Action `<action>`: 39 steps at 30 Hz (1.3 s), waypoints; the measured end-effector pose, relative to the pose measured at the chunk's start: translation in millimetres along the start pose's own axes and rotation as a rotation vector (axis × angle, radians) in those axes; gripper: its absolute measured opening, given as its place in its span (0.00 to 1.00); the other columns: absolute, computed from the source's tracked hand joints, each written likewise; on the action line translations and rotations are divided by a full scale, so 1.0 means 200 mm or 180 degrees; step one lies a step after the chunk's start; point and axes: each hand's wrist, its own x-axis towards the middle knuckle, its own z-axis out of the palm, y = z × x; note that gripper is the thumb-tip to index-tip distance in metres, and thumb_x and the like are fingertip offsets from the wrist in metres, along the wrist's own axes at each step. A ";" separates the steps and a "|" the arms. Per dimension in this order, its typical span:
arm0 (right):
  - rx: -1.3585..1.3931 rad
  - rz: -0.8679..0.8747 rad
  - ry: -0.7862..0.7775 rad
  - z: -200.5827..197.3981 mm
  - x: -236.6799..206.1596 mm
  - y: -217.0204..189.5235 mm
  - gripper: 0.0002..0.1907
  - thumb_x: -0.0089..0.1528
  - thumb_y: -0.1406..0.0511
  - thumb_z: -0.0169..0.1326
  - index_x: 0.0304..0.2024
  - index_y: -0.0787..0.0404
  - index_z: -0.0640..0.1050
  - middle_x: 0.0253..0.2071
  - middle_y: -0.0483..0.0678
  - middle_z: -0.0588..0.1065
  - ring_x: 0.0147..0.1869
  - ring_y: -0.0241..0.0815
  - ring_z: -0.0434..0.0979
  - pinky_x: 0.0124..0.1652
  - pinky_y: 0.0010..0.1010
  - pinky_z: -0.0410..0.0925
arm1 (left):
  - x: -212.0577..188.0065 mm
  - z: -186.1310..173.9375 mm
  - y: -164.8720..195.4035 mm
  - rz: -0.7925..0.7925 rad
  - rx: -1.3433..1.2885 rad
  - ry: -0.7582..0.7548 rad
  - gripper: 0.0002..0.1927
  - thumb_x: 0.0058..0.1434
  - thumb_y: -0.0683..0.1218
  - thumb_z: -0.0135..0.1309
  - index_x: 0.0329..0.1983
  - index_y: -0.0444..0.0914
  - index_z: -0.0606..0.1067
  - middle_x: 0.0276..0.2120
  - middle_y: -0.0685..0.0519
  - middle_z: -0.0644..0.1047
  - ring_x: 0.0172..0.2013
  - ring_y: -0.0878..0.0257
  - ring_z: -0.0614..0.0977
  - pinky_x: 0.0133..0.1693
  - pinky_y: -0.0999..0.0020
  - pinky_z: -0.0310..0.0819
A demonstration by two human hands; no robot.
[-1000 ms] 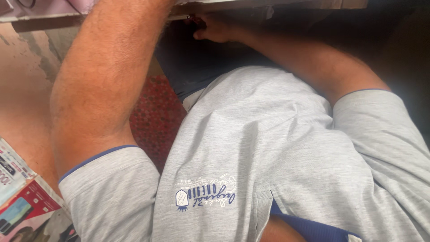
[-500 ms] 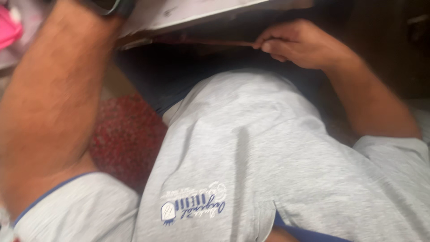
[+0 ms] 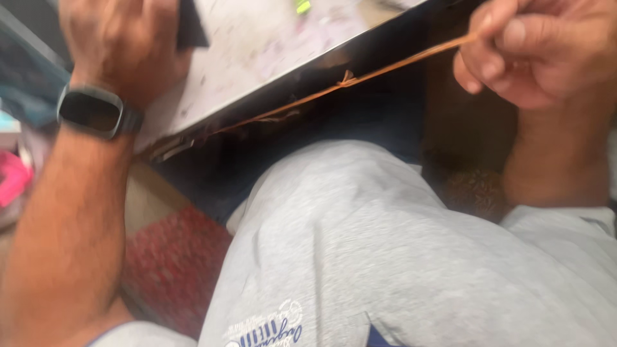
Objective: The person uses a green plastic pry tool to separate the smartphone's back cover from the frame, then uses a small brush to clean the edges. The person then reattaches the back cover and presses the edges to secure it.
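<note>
Basically: thin orange strip (image 3: 385,67) pinched in right hand (image 3: 540,51) between thumb and fingertips, at its near end. Runs taut from that pinch down and across toward left hand (image 3: 122,45), hugging the dark edge of the white board (image 3: 257,58). Small kink or knot about midway along it.

Left hand flat-ish on top of board, fingers curled over a small dark object (image 3: 191,26); can't tell if actually gripped or just pressed. Black smartwatch (image 3: 96,112) on that wrist.

Handling guess: strip looks light, thin, flexible, probably slightly stretchy or adhesive-backed; likely to snap or tear at the kink if yanked. Best hold close to where it leaves the edge, pulled low and along the board rather than outward. Board reads stiff and flat, probably needs that left-hand pressure to stay put.

Below both hands: grey shorts (image 3: 398,257) over the knees, red patterned mat (image 3: 170,270) beneath left forearm. Frame motion-blurred, finer detail not readable.
</note>
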 end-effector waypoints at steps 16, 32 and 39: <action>0.0257 -0.0861 -0.0164 0.27 0.41 0.20 0.09 0.73 0.74 0.55 0.55 0.72 0.75 0.50 0.65 0.79 0.52 0.53 0.84 0.54 0.40 0.78 | 0.21 -0.10 0.01 -0.0150 -0.0621 0.0320 0.25 0.59 0.38 0.59 0.60 0.29 0.69 0.50 0.41 0.75 0.47 0.47 0.78 0.49 0.50 0.71; -0.2880 -0.1700 -0.0111 0.43 0.57 0.35 0.06 0.73 0.73 0.57 0.52 0.64 0.80 0.43 0.49 0.81 0.43 0.33 0.83 0.43 0.20 0.77 | 0.18 -0.04 0.02 0.0121 -0.0942 0.0554 0.27 0.61 0.36 0.60 0.62 0.31 0.65 0.53 0.42 0.75 0.50 0.48 0.80 0.53 0.51 0.75; -0.3506 -0.2273 -0.0091 0.46 0.67 0.39 0.04 0.71 0.73 0.61 0.48 0.65 0.80 0.44 0.53 0.79 0.44 0.39 0.82 0.40 0.22 0.75 | 0.24 -0.16 0.08 -0.0044 -0.1563 0.0602 0.30 0.65 0.40 0.63 0.67 0.33 0.62 0.51 0.42 0.76 0.48 0.46 0.82 0.49 0.51 0.79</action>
